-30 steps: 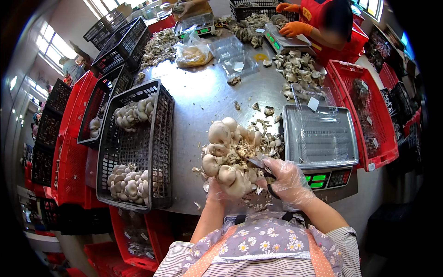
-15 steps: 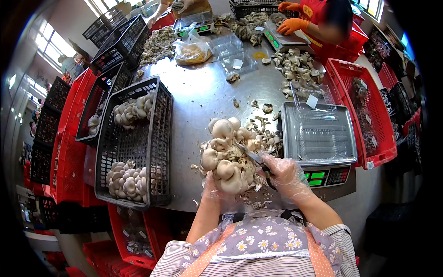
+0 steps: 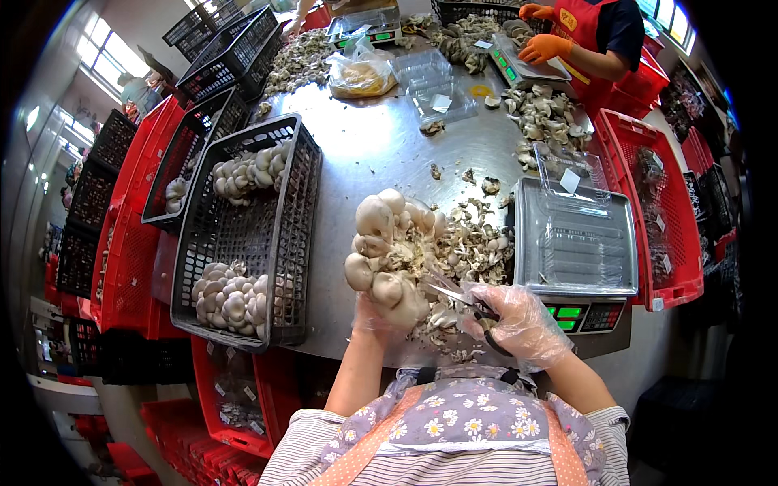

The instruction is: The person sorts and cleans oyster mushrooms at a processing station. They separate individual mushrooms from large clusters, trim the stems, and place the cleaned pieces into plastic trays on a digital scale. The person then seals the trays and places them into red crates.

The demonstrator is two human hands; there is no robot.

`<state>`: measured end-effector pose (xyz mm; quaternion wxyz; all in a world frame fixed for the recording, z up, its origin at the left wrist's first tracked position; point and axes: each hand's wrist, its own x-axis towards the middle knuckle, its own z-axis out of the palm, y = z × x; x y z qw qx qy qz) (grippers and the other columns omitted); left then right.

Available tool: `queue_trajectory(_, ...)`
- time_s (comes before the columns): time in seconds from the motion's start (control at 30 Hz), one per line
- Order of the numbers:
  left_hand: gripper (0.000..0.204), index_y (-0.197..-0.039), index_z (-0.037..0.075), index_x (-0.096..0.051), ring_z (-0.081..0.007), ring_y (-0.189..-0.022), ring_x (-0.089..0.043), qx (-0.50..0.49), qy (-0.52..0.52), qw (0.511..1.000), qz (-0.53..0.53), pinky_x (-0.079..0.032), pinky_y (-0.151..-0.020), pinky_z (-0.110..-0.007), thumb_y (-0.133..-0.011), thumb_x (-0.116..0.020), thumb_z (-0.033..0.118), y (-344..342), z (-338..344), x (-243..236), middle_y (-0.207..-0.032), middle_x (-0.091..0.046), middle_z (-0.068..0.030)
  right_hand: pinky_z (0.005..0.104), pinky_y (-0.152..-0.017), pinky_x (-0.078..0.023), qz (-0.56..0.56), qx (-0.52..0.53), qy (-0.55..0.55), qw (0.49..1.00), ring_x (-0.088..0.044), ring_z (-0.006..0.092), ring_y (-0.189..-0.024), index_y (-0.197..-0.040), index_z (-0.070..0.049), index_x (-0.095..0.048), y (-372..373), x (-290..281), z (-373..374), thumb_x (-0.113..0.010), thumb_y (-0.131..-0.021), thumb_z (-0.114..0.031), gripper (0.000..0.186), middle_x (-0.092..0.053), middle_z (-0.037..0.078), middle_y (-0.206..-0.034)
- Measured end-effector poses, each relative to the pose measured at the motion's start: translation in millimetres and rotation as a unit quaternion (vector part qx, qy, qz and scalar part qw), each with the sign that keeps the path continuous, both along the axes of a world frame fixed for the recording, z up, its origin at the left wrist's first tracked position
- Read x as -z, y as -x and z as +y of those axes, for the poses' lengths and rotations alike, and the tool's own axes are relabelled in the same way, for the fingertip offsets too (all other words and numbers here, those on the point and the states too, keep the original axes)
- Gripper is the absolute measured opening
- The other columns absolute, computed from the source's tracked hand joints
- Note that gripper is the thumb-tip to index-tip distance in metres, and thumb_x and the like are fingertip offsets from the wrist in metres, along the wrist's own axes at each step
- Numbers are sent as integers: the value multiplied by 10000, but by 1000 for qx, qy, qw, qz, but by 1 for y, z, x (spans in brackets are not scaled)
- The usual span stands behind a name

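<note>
My gloved left hand (image 3: 374,318) grips a big cluster of pale oyster mushrooms (image 3: 382,247) from below, its fingers mostly hidden by the caps. My gloved right hand (image 3: 519,320) is closed on the handles of black-handled scissors (image 3: 454,296), whose metal blades are parted beside the cluster's cut, ragged base. Loose trimmings (image 3: 478,243) lie to the right of the cluster on the steel table (image 3: 356,150). A scale (image 3: 587,314) with green digits, topped by clear plastic trays (image 3: 575,235), stands just beyond my right hand.
A black crate (image 3: 296,219) with mushroom clusters is on my left, beside more black and red crates (image 3: 130,267). A red crate (image 3: 681,259) stands right. A co-worker in orange gloves (image 3: 543,50) works at another scale behind mushroom piles (image 3: 539,113). A bagged yellow item (image 3: 361,77) lies farther back.
The cluster and my left hand have moved slightly up and leftward in relation to the trimmings. The scissors have drawn back rightward from the cluster's middle. The whole view has shifted a little.
</note>
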<state>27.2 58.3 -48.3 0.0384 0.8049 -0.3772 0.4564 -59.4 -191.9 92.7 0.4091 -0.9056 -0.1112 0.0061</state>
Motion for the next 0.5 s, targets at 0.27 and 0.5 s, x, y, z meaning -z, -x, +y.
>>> queue_trajectory(0.27, 263, -972, 103, -527, -206, -943, -445, 28, 126, 986, 108, -462, -800, -350, -784, -704, 149, -2, -20, 0, -1043, -438, -24, 461, -727, -517, 75, 2, 40, 996, -656, 392, -832, -1139, -79, -633, 5, -22, 17, -718, -867, -397, 427, -674, 186, -880)
queue_trajectory(0.5, 284, -1019, 131, -518, -195, -956, -425, 52, 173, 977, 114, -464, -798, -338, -802, -698, 164, -6, -22, -10, -1066, -408, -18, 472, -656, -499, 35, 2, 87, 996, -646, 407, -772, -1029, -60, -605, 2, -20, 13, -713, -890, -327, 320, -638, 210, -769)
